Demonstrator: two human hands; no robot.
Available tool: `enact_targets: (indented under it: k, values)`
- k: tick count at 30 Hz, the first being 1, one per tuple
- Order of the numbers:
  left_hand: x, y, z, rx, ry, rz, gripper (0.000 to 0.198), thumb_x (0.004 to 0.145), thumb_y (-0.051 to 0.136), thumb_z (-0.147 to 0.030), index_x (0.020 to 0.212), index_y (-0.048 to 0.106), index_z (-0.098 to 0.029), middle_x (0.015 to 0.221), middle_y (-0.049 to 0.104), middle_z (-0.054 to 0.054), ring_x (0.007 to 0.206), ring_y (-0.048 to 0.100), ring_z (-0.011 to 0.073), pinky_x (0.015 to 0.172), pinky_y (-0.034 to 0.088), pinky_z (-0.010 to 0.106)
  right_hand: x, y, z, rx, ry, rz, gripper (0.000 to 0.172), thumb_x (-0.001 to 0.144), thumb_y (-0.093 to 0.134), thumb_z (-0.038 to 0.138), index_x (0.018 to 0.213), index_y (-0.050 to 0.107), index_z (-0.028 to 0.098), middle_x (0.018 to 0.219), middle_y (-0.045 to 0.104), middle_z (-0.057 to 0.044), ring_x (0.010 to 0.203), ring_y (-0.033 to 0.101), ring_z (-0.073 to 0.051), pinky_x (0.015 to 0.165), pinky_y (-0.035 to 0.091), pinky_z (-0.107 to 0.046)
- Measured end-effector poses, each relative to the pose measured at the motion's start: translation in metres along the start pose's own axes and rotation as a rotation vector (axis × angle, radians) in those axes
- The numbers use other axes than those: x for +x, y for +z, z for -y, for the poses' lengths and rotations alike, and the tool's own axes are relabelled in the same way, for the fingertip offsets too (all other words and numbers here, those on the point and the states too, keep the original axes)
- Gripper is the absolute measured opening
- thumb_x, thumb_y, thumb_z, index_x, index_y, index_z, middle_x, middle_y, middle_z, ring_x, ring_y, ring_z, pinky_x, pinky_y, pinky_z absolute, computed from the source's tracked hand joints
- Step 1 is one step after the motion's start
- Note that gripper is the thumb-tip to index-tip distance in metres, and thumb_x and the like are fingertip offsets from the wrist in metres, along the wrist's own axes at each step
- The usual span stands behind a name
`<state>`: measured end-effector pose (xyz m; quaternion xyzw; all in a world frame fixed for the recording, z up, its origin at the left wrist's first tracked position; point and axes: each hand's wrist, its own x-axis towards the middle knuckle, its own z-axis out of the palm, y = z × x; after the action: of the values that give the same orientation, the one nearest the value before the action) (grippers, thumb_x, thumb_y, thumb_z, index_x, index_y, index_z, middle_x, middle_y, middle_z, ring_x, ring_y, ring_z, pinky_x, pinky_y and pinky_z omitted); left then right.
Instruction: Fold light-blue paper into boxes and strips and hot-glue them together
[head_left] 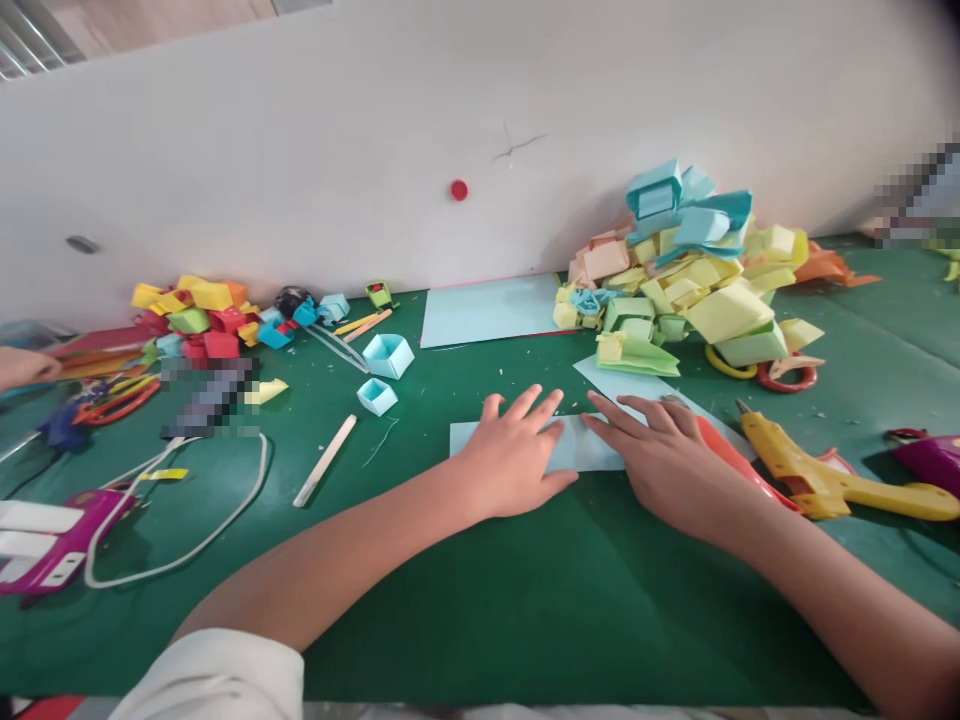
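Note:
A light-blue strip of paper (592, 445) lies on the green table under both hands. My left hand (517, 455) rests flat on its left part with fingers spread. Over the strip's right end lies my right hand (664, 455), its fingers stretched out. Another light-blue sheet (619, 382) sticks out beyond my right hand, and a red-orange handle-like thing (724, 450) is beside that hand, partly hidden. A yellow glue gun (802, 470) lies just to the right. Two small light-blue paper boxes (388, 356) stand open to the left of my hands.
A heap of folded paper pieces (697, 280) stands at the back right, brighter pieces (199, 310) at the back left. Blue sheets (495, 308) lie by the white wall. A wooden stick (325, 462), white cable (262, 480) and purple power strip (64, 545) are left. Another person's hand (26, 367) shows far left.

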<state>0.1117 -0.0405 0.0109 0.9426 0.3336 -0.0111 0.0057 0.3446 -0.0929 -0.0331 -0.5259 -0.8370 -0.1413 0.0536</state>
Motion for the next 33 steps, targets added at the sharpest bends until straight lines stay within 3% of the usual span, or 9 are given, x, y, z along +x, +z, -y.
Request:
enact_targets:
  k: [5, 11, 16, 19, 23, 25, 28, 30, 33]
  values:
    - [-0.002, -0.003, 0.004, -0.058, -0.029, 0.097, 0.060, 0.103, 0.043, -0.056, 0.150, 0.051, -0.020, 0.171, 0.023, 0.014, 0.158, 0.014, 0.0408, 0.114, 0.029, 0.068, 0.001, -0.003, 0.002, -0.020, 0.016, 0.007, 0.062, 0.084, 0.048, 0.006, 0.144, 0.059, 0.018, 0.160, 0.048, -0.010, 0.137, 0.048, -0.037, 0.108, 0.039, -0.057]
    - [-0.040, -0.013, 0.038, -0.154, -0.232, 0.177, 0.052, 0.107, 0.033, -0.044, 0.153, 0.050, -0.026, 0.171, 0.021, 0.012, 0.159, 0.010, 0.0410, 0.111, 0.030, 0.071, 0.001, -0.004, -0.002, -0.023, 0.045, 0.009, 0.063, 0.083, 0.050, 0.006, 0.143, 0.062, 0.023, 0.157, 0.052, -0.007, 0.134, 0.049, -0.037, 0.107, 0.040, -0.055]
    - [-0.093, -0.007, 0.077, -0.167, -0.484, 0.086, 0.051, 0.108, 0.025, -0.050, 0.146, 0.057, -0.041, 0.169, 0.030, 0.005, 0.157, 0.017, 0.0430, 0.110, 0.027, 0.076, 0.000, 0.000, -0.005, -0.044, 0.065, 0.011, 0.067, 0.082, 0.047, 0.003, 0.143, 0.062, 0.027, 0.158, 0.051, -0.007, 0.134, 0.050, -0.038, 0.105, 0.041, -0.056]
    - [-0.108, 0.000, 0.086, -0.144, -0.589, 0.008, 0.050, 0.107, 0.024, -0.050, 0.139, 0.063, -0.044, 0.164, 0.040, 0.003, 0.156, 0.024, 0.0421, 0.112, 0.029, 0.074, 0.000, 0.002, -0.006, -0.031, 0.063, 0.014, 0.069, 0.081, 0.048, 0.003, 0.144, 0.060, 0.029, 0.158, 0.051, -0.006, 0.134, 0.050, -0.038, 0.106, 0.040, -0.057]
    - [-0.098, 0.007, 0.069, -0.025, -0.547, -0.167, 0.049, 0.105, 0.034, -0.049, 0.119, 0.078, -0.030, 0.159, 0.049, 0.007, 0.151, 0.033, 0.0413, 0.113, 0.032, 0.070, -0.001, 0.004, -0.010, 0.002, 0.074, 0.016, 0.072, 0.081, 0.048, 0.002, 0.143, 0.061, 0.037, 0.160, 0.049, -0.003, 0.136, 0.050, -0.038, 0.107, 0.040, -0.056]
    - [-0.088, 0.011, 0.057, -0.023, -0.484, -0.225, 0.047, 0.105, 0.038, -0.048, 0.129, 0.072, -0.026, 0.160, 0.047, 0.009, 0.149, 0.037, 0.0397, 0.113, 0.035, 0.066, -0.002, 0.005, -0.011, 0.022, 0.084, 0.016, 0.072, 0.082, 0.047, 0.002, 0.142, 0.061, 0.040, 0.160, 0.048, -0.002, 0.135, 0.051, -0.038, 0.107, 0.041, -0.056]
    - [-0.081, 0.018, 0.044, -0.082, -0.299, -0.175, 0.051, 0.104, 0.042, -0.045, 0.149, 0.054, -0.024, 0.165, 0.040, 0.009, 0.151, 0.035, 0.0370, 0.112, 0.038, 0.060, -0.003, 0.005, -0.009, 0.045, 0.094, 0.015, 0.071, 0.083, 0.047, 0.004, 0.143, 0.060, 0.040, 0.160, 0.049, -0.002, 0.133, 0.053, -0.038, 0.104, 0.043, -0.056]
    - [-0.082, 0.021, 0.041, -0.114, -0.179, -0.113, 0.049, 0.105, 0.042, -0.040, 0.151, 0.052, -0.025, 0.166, 0.036, 0.008, 0.153, 0.031, 0.0359, 0.113, 0.038, 0.058, -0.002, 0.003, -0.006, 0.049, 0.096, 0.016, 0.070, 0.082, 0.048, 0.004, 0.143, 0.061, 0.037, 0.160, 0.049, -0.003, 0.132, 0.052, -0.038, 0.105, 0.042, -0.057]
    - [-0.085, 0.024, 0.041, -0.153, -0.137, -0.093, 0.045, 0.106, 0.042, -0.037, 0.148, 0.055, -0.029, 0.167, 0.036, 0.006, 0.155, 0.029, 0.0366, 0.113, 0.037, 0.059, 0.002, -0.003, 0.000, 0.053, 0.087, 0.029, 0.065, 0.080, 0.050, 0.005, 0.138, 0.066, 0.031, 0.160, 0.048, -0.004, 0.134, 0.050, -0.037, 0.106, 0.039, -0.057]
